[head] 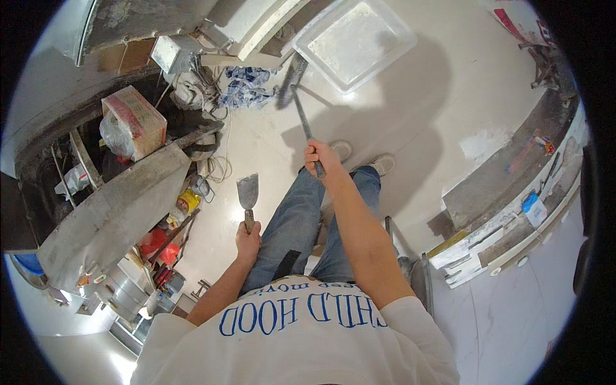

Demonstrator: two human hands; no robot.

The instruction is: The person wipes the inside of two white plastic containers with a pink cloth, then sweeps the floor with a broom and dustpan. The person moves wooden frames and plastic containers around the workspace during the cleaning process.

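My left hand (248, 240) grips the handle of a putty knife (248, 191), its broad, dusty metal blade pointing away from me. My right hand (321, 159) is closed round the dark handle of a brush (292, 79), whose dusty bristled head is close to the floor and looks slightly blurred. Beyond the brush head lies a translucent plastic tub (353, 89) with whitish residue inside; the brush head is near its left corner, and whether the two touch I cannot tell. Blue-and-white patterned cloth (248, 89) lies crumpled left of the brush.
At left, a cardboard box (149, 120) and plastic bags stand on a dusty metal frame. Cables (219, 166), a yellow container (188, 201) and a red bag (161, 248) lie beside it. Long boards (500, 178) and a white ledge with a blue-and-white packet (534, 210) are at right.
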